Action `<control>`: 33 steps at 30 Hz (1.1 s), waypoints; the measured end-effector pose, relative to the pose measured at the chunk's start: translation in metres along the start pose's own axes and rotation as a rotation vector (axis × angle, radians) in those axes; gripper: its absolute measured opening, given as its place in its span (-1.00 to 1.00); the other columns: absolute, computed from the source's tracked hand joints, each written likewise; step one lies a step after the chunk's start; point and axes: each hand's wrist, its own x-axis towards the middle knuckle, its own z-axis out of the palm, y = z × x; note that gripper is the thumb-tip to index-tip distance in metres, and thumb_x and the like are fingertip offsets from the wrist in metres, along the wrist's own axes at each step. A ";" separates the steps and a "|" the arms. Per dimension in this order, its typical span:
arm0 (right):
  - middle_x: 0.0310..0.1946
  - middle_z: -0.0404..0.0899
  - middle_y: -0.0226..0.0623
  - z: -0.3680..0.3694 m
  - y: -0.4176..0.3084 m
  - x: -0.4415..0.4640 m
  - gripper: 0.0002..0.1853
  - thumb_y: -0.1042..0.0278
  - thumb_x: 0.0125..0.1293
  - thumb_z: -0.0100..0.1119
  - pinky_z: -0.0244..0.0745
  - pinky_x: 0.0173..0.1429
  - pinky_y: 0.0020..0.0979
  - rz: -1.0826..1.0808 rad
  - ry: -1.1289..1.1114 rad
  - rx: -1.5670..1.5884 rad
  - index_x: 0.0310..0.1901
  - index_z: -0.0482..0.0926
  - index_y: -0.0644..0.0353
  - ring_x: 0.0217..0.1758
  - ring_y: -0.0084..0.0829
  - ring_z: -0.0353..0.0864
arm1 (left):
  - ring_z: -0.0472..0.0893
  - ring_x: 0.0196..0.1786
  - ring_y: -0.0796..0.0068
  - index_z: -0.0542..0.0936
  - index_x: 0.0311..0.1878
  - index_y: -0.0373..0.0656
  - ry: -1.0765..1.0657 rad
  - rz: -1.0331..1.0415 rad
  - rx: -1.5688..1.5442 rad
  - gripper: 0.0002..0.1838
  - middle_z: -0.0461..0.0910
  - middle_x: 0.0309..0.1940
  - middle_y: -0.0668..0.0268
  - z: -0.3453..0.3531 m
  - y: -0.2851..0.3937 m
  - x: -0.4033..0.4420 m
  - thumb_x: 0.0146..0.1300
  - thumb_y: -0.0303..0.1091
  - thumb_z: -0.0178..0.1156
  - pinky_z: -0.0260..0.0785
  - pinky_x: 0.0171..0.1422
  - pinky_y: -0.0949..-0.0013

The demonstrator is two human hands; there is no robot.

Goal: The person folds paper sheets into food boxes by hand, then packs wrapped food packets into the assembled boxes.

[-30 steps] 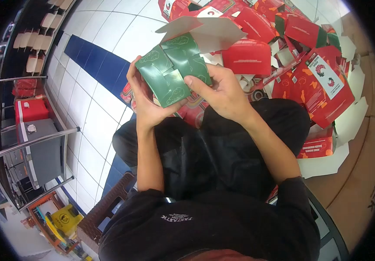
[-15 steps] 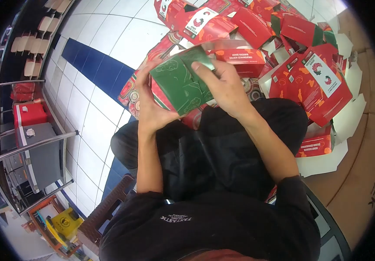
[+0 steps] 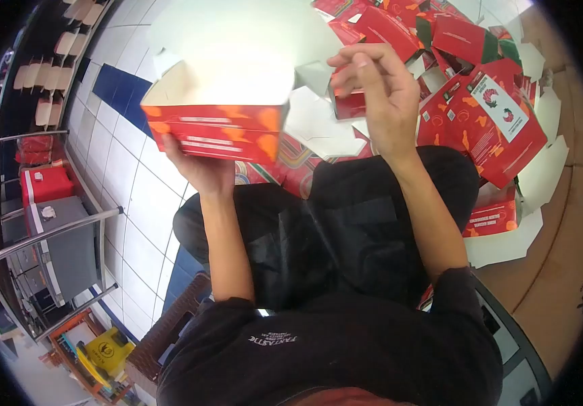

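Note:
My left hand (image 3: 203, 169) holds a red cardboard food box (image 3: 217, 128) from below, with its thumb against the printed front. The box has orange patches and white lettering. Its top is open, showing the white inside, and a large white lid flap (image 3: 244, 34) stands up at the back. My right hand (image 3: 391, 108) is raised to the right of the box, apart from it. Its fingers are loosely bent and spread, with nothing between them. Behind those fingers lies another red box (image 3: 349, 105), partly hidden.
A pile of red boxes (image 3: 481, 128) covers the floor at the right, beside brown cardboard (image 3: 555, 271). A metal rack (image 3: 54, 233) with a grey case (image 3: 68, 237) stands left on white tiles (image 3: 146, 203). A yellow sign (image 3: 106, 352) is at lower left.
The box has moved left and turned from its green face to its red front, with the inside now showing. My right hand has let go of it and moved right.

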 end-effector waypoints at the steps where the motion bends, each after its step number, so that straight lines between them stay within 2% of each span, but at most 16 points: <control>1: 0.01 0.82 -0.26 0.002 -0.005 -0.003 -0.77 0.38 0.72 0.12 0.69 -0.09 -0.43 0.057 -0.013 -0.034 0.13 0.70 0.31 -0.17 -0.57 0.76 | 0.58 0.50 0.29 0.37 0.61 -0.01 0.054 -0.015 -0.110 -0.19 0.55 0.47 0.29 0.005 0.003 0.001 0.57 0.37 0.15 0.46 0.59 0.06; 2: 0.03 0.83 -0.25 0.005 -0.006 -0.005 -0.76 0.48 0.64 0.18 0.68 -0.20 -0.43 0.080 -0.057 -0.100 0.20 0.72 0.26 -0.24 -0.56 0.77 | 0.59 0.49 0.28 0.38 0.60 0.00 0.034 -0.026 -0.162 -0.26 0.55 0.47 0.31 0.010 0.006 0.001 0.65 0.35 0.02 0.48 0.58 0.07; 5: 0.04 0.83 -0.20 0.017 0.006 -0.016 -0.66 0.56 0.54 0.22 0.68 -0.18 -0.40 -0.012 -0.158 -0.258 0.28 0.72 0.21 -0.22 -0.46 0.81 | 0.60 0.48 0.15 0.37 0.64 0.03 0.021 -0.084 -0.237 -0.28 0.55 0.49 0.24 0.002 0.003 0.004 0.69 0.33 -0.09 0.52 0.56 -0.03; 6: 0.01 0.81 -0.11 0.019 0.009 -0.014 -0.57 0.57 0.47 0.28 0.70 -0.17 -0.31 -0.179 -0.185 -0.389 0.34 0.69 0.19 -0.19 -0.26 0.83 | 0.59 0.49 0.18 0.38 0.62 0.01 0.006 -0.088 -0.235 -0.30 0.55 0.49 0.25 0.006 0.004 0.002 0.70 0.31 -0.06 0.54 0.54 -0.01; 9: -0.02 0.79 -0.06 0.024 0.001 -0.022 -0.55 0.54 0.45 0.31 0.72 -0.10 -0.20 -0.218 -0.201 -0.615 0.36 0.67 0.20 -0.12 -0.08 0.82 | 0.58 0.50 0.20 0.38 0.61 -0.01 0.013 -0.071 -0.179 -0.30 0.54 0.50 0.25 0.005 0.001 0.002 0.70 0.30 -0.05 0.53 0.56 0.02; 12: -0.03 0.77 -0.06 0.026 0.005 -0.023 -0.53 0.52 0.42 0.32 0.71 -0.03 -0.12 -0.210 -0.224 -0.656 0.36 0.66 0.21 -0.06 0.00 0.79 | 0.56 0.52 0.21 0.38 0.61 -0.03 0.040 -0.062 -0.094 -0.29 0.53 0.50 0.25 0.011 0.001 -0.001 0.71 0.30 -0.06 0.50 0.58 0.05; 16: -0.02 0.76 -0.09 0.023 0.014 -0.025 -0.56 0.52 0.42 0.31 0.70 0.00 -0.10 -0.221 -0.235 -0.636 0.33 0.67 0.24 -0.05 0.01 0.78 | 0.55 0.53 0.24 0.38 0.61 -0.04 0.051 -0.078 -0.102 -0.29 0.52 0.51 0.25 0.013 0.001 -0.002 0.70 0.30 -0.05 0.48 0.60 0.09; 18: 0.00 0.79 -0.12 0.025 0.014 -0.025 -0.57 0.60 0.47 0.28 0.61 -0.22 -0.33 -0.221 -0.215 -0.605 0.35 0.70 0.20 -0.28 -0.29 0.74 | 0.54 0.54 0.23 0.38 0.62 -0.04 0.034 -0.071 -0.112 -0.28 0.51 0.53 0.24 0.012 0.001 0.000 0.70 0.30 -0.05 0.46 0.61 0.07; 22: 0.02 0.78 -0.13 0.025 0.007 -0.025 -0.58 0.59 0.49 0.28 0.60 -0.24 -0.34 -0.209 -0.208 -0.608 0.34 0.71 0.20 -0.30 -0.27 0.75 | 0.53 0.55 0.22 0.35 0.64 -0.06 0.021 -0.081 -0.138 -0.24 0.49 0.55 0.23 0.013 -0.003 0.001 0.67 0.32 0.00 0.43 0.63 0.04; 24: 0.04 0.76 -0.11 0.025 -0.006 -0.025 -0.62 0.54 0.53 0.26 0.64 -0.10 -0.39 -0.062 -0.197 -0.544 0.33 0.71 0.22 -0.14 -0.29 0.78 | 0.51 0.57 0.20 0.31 0.66 -0.08 0.027 -0.058 0.068 -0.21 0.49 0.54 0.22 0.005 -0.011 0.001 0.63 0.30 0.07 0.39 0.65 0.02; 25: 0.04 0.76 -0.11 0.023 -0.001 -0.022 -0.62 0.54 0.53 0.26 0.64 -0.10 -0.39 -0.065 -0.201 -0.542 0.33 0.71 0.22 -0.14 -0.29 0.78 | 0.52 0.56 0.18 0.32 0.65 -0.09 -0.015 -0.035 0.153 -0.19 0.49 0.52 0.19 -0.001 -0.015 0.001 0.56 0.18 0.26 0.39 0.65 0.04; 27: 0.02 0.77 -0.17 0.020 0.012 -0.013 -0.61 0.40 0.56 0.31 0.67 0.05 -0.33 -0.412 -0.152 -0.576 0.36 0.67 0.25 -0.06 -0.28 0.81 | 0.52 0.54 0.16 0.28 0.65 -0.12 -0.094 0.054 0.401 -0.01 0.47 0.50 0.14 -0.006 -0.020 -0.001 0.33 0.09 0.55 0.36 0.65 0.05; 28: 0.02 0.77 -0.17 0.022 0.012 -0.014 -0.61 0.40 0.56 0.31 0.67 0.05 -0.33 -0.414 -0.154 -0.578 0.36 0.67 0.25 -0.06 -0.28 0.81 | 0.52 0.54 0.16 0.28 0.65 -0.12 -0.093 0.055 0.398 -0.01 0.47 0.50 0.14 -0.002 -0.018 -0.003 0.33 0.09 0.55 0.36 0.65 0.05; 30: 0.10 0.79 -0.23 0.028 0.010 -0.019 -0.56 0.34 0.64 0.28 0.66 0.16 -0.44 0.129 -0.116 0.078 0.43 0.61 0.31 0.07 -0.49 0.78 | 0.46 0.54 0.10 0.02 0.70 -0.18 -0.257 0.237 0.822 0.35 0.36 0.50 0.04 0.011 -0.013 -0.012 -0.03 -0.21 0.78 0.35 0.66 0.07; 31: 0.10 0.79 -0.23 0.028 0.010 -0.019 -0.56 0.34 0.64 0.28 0.66 0.16 -0.44 0.130 -0.116 0.077 0.43 0.61 0.31 0.07 -0.49 0.78 | 0.46 0.54 0.10 0.02 0.70 -0.18 -0.257 0.236 0.821 0.35 0.36 0.50 0.04 0.016 -0.014 -0.013 -0.03 -0.21 0.78 0.35 0.66 0.07; 33: 0.13 0.77 -0.27 0.025 0.010 -0.020 -0.51 0.32 0.68 0.25 0.67 0.16 -0.47 0.257 -0.127 0.170 0.50 0.54 0.37 0.12 -0.60 0.73 | 0.43 0.55 0.05 -0.03 0.68 -0.17 -0.352 0.265 0.837 0.53 0.29 0.52 -0.01 0.023 -0.018 -0.016 -0.27 -0.23 0.88 0.34 0.67 0.00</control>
